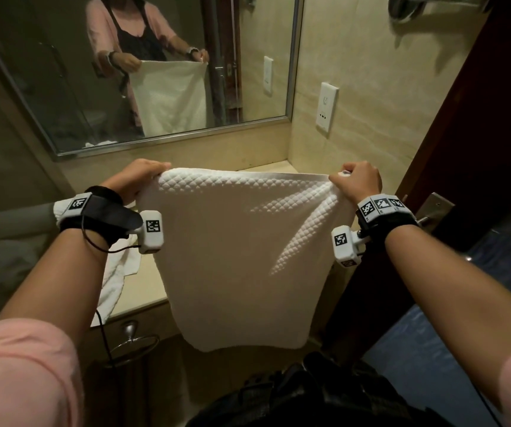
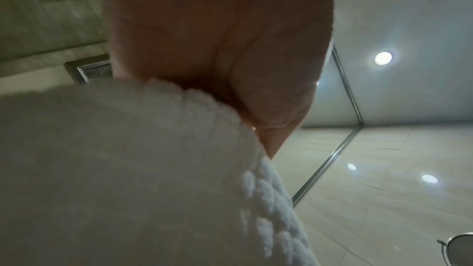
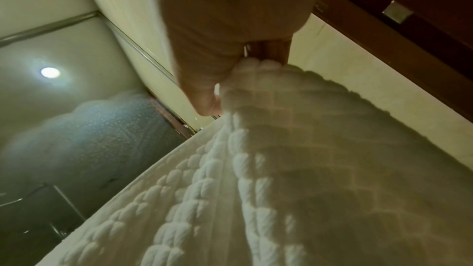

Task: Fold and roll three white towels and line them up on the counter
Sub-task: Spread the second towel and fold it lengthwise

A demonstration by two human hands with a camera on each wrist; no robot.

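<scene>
Item: white quilted cotton towel (image 1: 241, 257), hung above the beige stone counter (image 1: 143, 291). Your left hand (image 1: 138, 177) and right hand (image 1: 360, 180) each pinched a top corner, probably spreading it flat for folding.

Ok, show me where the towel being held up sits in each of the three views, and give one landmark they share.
Head: the towel hangs in the middle, its top corners pinched by the left hand and right hand, above the counter.
Left wrist: it fills the lower left, under the hand.
Right wrist: it fills the lower right, under the hand.
Shared landmark: the mirror frame.
</scene>
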